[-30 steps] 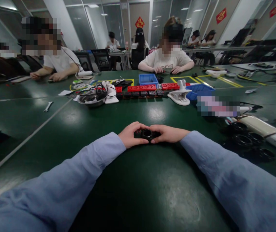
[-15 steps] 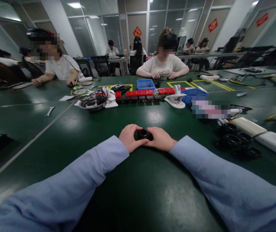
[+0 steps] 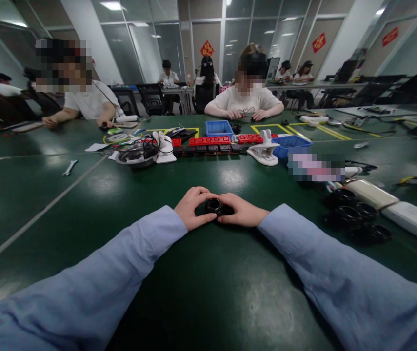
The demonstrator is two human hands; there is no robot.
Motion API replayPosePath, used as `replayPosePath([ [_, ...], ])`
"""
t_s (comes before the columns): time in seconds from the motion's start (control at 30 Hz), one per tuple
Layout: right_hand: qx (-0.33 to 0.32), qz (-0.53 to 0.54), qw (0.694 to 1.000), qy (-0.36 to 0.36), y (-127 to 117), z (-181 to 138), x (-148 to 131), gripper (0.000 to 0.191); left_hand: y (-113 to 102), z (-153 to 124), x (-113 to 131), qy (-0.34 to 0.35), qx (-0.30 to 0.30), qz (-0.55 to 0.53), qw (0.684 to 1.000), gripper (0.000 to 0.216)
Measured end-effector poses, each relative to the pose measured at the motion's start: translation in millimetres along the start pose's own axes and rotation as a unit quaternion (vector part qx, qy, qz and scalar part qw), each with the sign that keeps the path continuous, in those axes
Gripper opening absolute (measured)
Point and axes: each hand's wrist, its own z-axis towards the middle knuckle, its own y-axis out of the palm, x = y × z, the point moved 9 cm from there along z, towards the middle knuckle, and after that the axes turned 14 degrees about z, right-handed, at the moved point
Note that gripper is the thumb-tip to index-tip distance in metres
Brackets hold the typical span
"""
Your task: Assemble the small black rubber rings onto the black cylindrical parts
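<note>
Between my two hands, at the middle of the green table (image 3: 179, 292), is a small black ring-shaped part (image 3: 213, 206) with a round opening facing up. My left hand (image 3: 193, 208) curls round it from the left, the index finger at its far side and the thumb at its near side. From the right, my right hand (image 3: 243, 210) closes on it with the fingers bent and the thumb in front. The fingertips of both hands almost meet. Several more black ring-shaped parts (image 3: 349, 214) lie in a group to the right.
Farther off stand a metal bowl (image 3: 135, 158) of cables, a red power strip (image 3: 210, 140), a white clip base (image 3: 265, 153) and blue bins (image 3: 219, 128). White and cream long housings (image 3: 413, 217) lie at the right, a wrench (image 3: 69, 168) at the left. People sit across the table.
My left hand has shifted slightly left and its thumb has opened away from the part a little. The black part shows more of its round opening now. The view has turned slightly.
</note>
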Motion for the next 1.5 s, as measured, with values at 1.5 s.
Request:
replayPosePath([
  [1.5,0.109,-0.020,0.993,0.049,-4,0,1,0.055,5,2,-23,-0.127,-0.001,-0.103,0.986,0.040],
])
